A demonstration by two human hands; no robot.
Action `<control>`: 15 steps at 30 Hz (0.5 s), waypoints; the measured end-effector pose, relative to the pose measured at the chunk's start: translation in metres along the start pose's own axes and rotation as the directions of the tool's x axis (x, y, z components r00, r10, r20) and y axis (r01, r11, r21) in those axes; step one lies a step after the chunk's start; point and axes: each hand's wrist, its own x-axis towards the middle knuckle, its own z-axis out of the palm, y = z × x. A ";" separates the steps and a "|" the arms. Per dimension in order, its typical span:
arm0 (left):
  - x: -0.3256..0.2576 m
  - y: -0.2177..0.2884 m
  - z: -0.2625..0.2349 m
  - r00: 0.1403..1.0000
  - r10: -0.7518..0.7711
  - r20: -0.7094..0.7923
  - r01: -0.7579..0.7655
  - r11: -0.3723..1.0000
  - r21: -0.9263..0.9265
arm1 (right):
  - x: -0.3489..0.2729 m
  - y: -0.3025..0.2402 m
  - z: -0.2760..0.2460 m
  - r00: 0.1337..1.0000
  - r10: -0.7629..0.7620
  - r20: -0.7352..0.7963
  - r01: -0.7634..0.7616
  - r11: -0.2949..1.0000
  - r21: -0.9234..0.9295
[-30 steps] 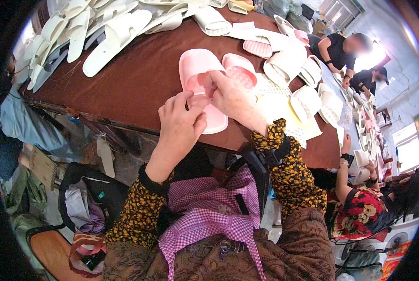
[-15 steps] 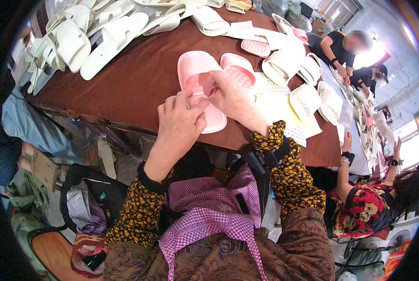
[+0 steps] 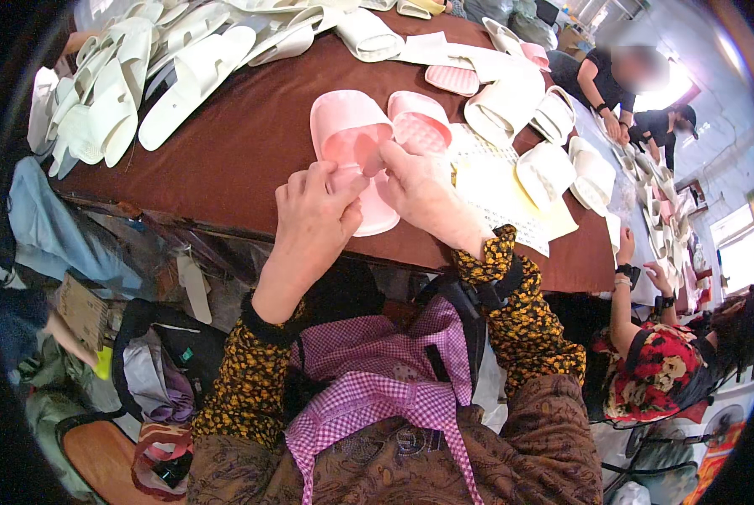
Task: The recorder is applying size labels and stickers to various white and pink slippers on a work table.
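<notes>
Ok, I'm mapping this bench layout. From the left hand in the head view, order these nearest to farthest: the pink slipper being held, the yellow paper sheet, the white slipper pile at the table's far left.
1. pink slipper: touching the left hand, just ahead.
2. yellow paper sheet: to the right, past the right hand.
3. white slipper pile: far left corner of the table.

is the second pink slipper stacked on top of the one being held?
No: the second pink foam slipper lies beside the held pink foam slipper on the brown table, while both hands grip the held one.

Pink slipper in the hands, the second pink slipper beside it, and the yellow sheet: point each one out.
pink slipper (image 3: 349,128): head view, on its strap.
second pink slipper (image 3: 419,126): head view, on its textured insole.
yellow sheet (image 3: 488,187): head view, on its bare middle.
</notes>
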 end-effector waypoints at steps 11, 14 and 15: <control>0.001 -0.002 -0.001 0.999 0.017 0.028 -0.018 1.000 0.019 | -0.005 -0.013 0.005 0.969 -0.245 0.019 0.240 0.927 -0.287; 0.003 -0.001 -0.003 0.998 0.010 0.063 -0.013 0.999 0.041 | -0.008 -0.008 0.007 0.971 -0.238 -0.014 0.224 0.934 -0.280; 0.003 0.000 -0.003 0.998 0.000 0.060 -0.002 1.000 0.028 | -0.009 -0.007 0.008 0.974 -0.220 -0.054 0.200 0.947 -0.252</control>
